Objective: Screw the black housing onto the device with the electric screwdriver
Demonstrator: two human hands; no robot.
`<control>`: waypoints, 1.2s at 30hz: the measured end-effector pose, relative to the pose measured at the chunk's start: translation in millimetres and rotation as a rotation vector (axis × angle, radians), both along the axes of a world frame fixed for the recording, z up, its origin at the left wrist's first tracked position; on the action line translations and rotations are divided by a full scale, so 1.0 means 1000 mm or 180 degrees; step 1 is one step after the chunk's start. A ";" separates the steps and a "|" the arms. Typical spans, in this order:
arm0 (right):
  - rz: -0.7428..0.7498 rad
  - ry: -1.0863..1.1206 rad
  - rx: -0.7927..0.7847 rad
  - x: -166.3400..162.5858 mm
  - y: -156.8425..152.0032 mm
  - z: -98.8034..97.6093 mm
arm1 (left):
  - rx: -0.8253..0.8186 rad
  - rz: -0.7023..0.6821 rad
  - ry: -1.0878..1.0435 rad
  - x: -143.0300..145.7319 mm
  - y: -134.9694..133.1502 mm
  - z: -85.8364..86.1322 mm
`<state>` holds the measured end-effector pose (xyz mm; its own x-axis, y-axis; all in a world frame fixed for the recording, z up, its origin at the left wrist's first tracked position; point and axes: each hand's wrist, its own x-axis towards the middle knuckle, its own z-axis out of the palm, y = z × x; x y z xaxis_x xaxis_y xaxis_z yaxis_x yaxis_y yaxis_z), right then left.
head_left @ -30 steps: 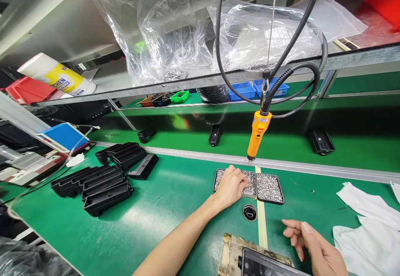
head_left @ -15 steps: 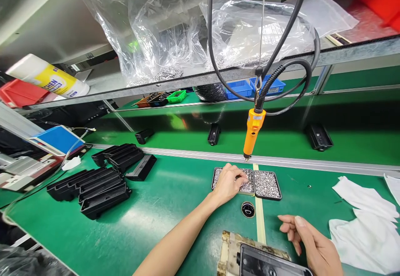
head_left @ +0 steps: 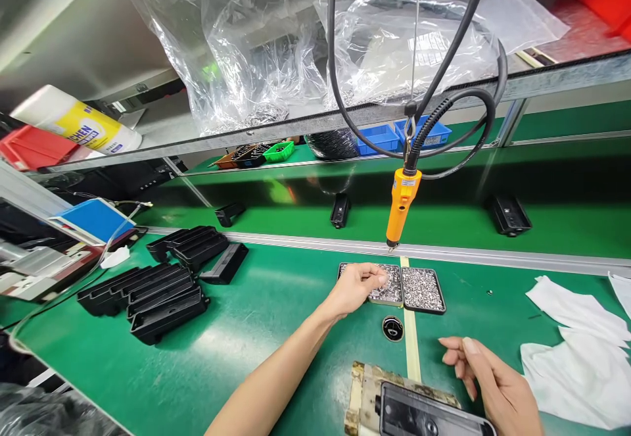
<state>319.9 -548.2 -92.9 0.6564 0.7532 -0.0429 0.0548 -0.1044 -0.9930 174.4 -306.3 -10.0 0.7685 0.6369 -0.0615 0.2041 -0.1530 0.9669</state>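
My left hand [head_left: 355,287] hovers over the left screw tray [head_left: 391,294], fingertips pinched together above the small silver screws; whether a screw sits between them is too small to tell. A second screw tray [head_left: 422,289] lies right beside it. My right hand [head_left: 486,381] rests low on the green bench, fingers loosely curled and holding nothing, next to a black device [head_left: 424,416] seated on a camouflage-patterned block [head_left: 362,390]. A small round black part [head_left: 393,328] lies between the trays and the block. An orange electric screwdriver [head_left: 401,206] hangs on its cable above the trays.
Stacks of black plastic housings [head_left: 162,285] lie at the left. White cloths [head_left: 576,350] are spread at the right. Black units [head_left: 509,214] ride the conveyor belt behind the metal rail. Clear plastic bags [head_left: 296,48] sit on the shelf overhead.
My left hand has lifted off the screw tray and turned, its fingers drawn into a pinch. My right hand has barely shifted.
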 end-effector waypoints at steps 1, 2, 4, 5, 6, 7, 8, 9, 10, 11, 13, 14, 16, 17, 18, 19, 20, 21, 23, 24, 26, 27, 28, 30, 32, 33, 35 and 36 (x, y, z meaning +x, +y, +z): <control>0.0005 -0.0011 -0.0022 0.000 0.000 0.000 | -0.0086 -0.0088 -0.0026 -0.006 -0.006 0.008; 0.0010 -0.0019 -0.0044 0.000 0.000 0.001 | -0.0161 -0.0170 -0.0036 -0.012 -0.014 0.016; 0.0031 -0.0030 -0.0085 -0.001 -0.001 0.002 | -0.0158 -0.0351 -0.0035 -0.028 -0.034 0.035; 0.0050 -0.0031 -0.0106 -0.001 -0.002 0.002 | -0.0063 -0.0451 -0.0028 -0.036 -0.045 0.044; 0.0071 -0.0033 -0.0128 -0.002 -0.002 0.003 | 0.0262 -0.0649 -0.0029 -0.043 -0.056 0.052; 0.0095 -0.0031 -0.0154 -0.002 -0.002 0.004 | 0.0599 -0.0951 0.0011 -0.050 -0.067 0.059; 0.0113 -0.0032 -0.0178 -0.003 -0.003 0.005 | 0.0966 -0.1239 0.0108 -0.056 -0.077 0.065; 0.0130 -0.0035 -0.0199 -0.003 -0.003 0.006 | 0.1377 -0.1491 0.0253 -0.060 -0.085 0.069; 0.0136 -0.0036 -0.0214 -0.003 -0.003 0.007 | 0.1747 -0.1712 0.0438 -0.064 -0.092 0.070; 0.0138 -0.0034 -0.0224 -0.003 -0.003 0.008 | 0.2070 -0.1874 0.0630 -0.067 -0.097 0.070; 0.0130 -0.0031 -0.0219 -0.004 -0.003 0.009 | 0.2473 -0.2063 0.0927 -0.069 -0.103 0.064; 0.0125 -0.0035 -0.0213 -0.004 -0.004 0.010 | 0.2552 -0.2086 0.0985 -0.070 -0.104 0.060; 0.0124 -0.0045 -0.0204 -0.004 -0.004 0.011 | 0.2603 -0.2033 0.0944 -0.071 -0.104 0.052; 0.0131 -0.0053 -0.0203 -0.004 -0.004 0.012 | 0.2611 -0.1970 0.0871 -0.073 -0.102 0.048; 0.0137 -0.0057 -0.0205 -0.004 -0.004 0.012 | 0.2615 -0.1893 0.0775 -0.075 -0.101 0.046; 0.0143 -0.0061 -0.0209 -0.004 -0.004 0.012 | 0.2608 -0.1802 0.0663 -0.078 -0.099 0.044; 0.0143 -0.0066 -0.0211 -0.004 -0.004 0.012 | 0.2597 -0.1707 0.0521 -0.082 -0.097 0.042; 0.0145 -0.0073 -0.0211 -0.004 -0.003 0.012 | 0.2589 -0.1617 0.0344 -0.086 -0.096 0.040; 0.0147 -0.0087 -0.0207 -0.004 -0.003 0.012 | 0.2628 -0.1513 0.0038 -0.093 -0.093 0.035; 0.0148 -0.0093 -0.0206 -0.004 -0.003 0.012 | 0.2692 -0.1517 -0.0039 -0.096 -0.092 0.032; 0.0154 -0.0101 -0.0214 -0.004 -0.002 0.013 | 0.2885 -0.1609 -0.0055 -0.100 -0.091 0.023; 0.0155 -0.0107 -0.0217 -0.005 -0.002 0.014 | 0.2979 -0.1663 -0.0019 -0.101 -0.091 0.019; 0.0154 -0.0115 -0.0217 -0.005 -0.002 0.014 | 0.3064 -0.1705 0.0011 -0.102 -0.091 0.015; 0.0157 -0.0132 -0.0213 -0.005 -0.002 0.015 | 0.3194 -0.1771 0.0037 -0.100 -0.092 0.011; 0.0165 -0.0150 -0.0210 -0.005 -0.002 0.015 | 0.3275 -0.1835 0.0066 -0.096 -0.093 0.009; 0.0172 -0.0156 -0.0211 -0.005 -0.002 0.015 | 0.3300 -0.1874 0.0074 -0.093 -0.094 0.010; 0.0188 -0.0159 -0.0208 -0.005 -0.002 0.014 | 0.3306 -0.1954 0.0045 -0.087 -0.095 0.012; 0.0196 -0.0154 -0.0204 -0.005 -0.002 0.014 | 0.3295 -0.1983 0.0036 -0.085 -0.096 0.013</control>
